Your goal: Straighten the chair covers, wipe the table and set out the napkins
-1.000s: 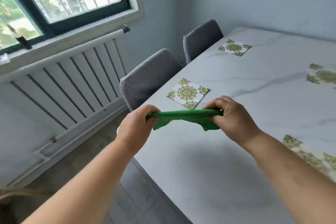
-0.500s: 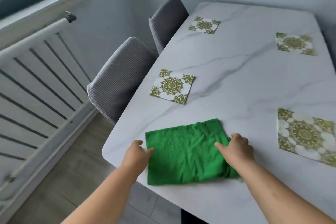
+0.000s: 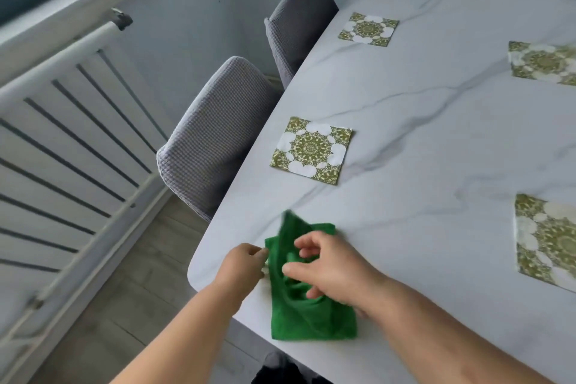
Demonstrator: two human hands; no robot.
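A green cloth (image 3: 307, 319) lies partly folded on the near corner of the white marble table (image 3: 436, 140). My left hand (image 3: 244, 265) pinches the cloth's left edge. My right hand (image 3: 330, 268) rests over its middle, fingers curled around a raised fold. Green-and-white patterned napkins lie flat on the table: one (image 3: 311, 150) just beyond the cloth, one (image 3: 368, 29) farther back, one (image 3: 544, 62) at the far right and one (image 3: 545, 237) at the near right. Two chairs with grey covers (image 3: 212, 137) (image 3: 296, 19) stand tucked against the table's left side.
A white radiator (image 3: 71, 134) runs along the left wall under a window sill (image 3: 62, 19). Grey wood-look floor (image 3: 118, 299) lies between the radiator and the table. The table's rounded corner is just left of my left hand.
The cloth went from stretched in the air to spread flat on the table, and now one side is lifted and folded over. My right hand moved left onto the cloth's middle.
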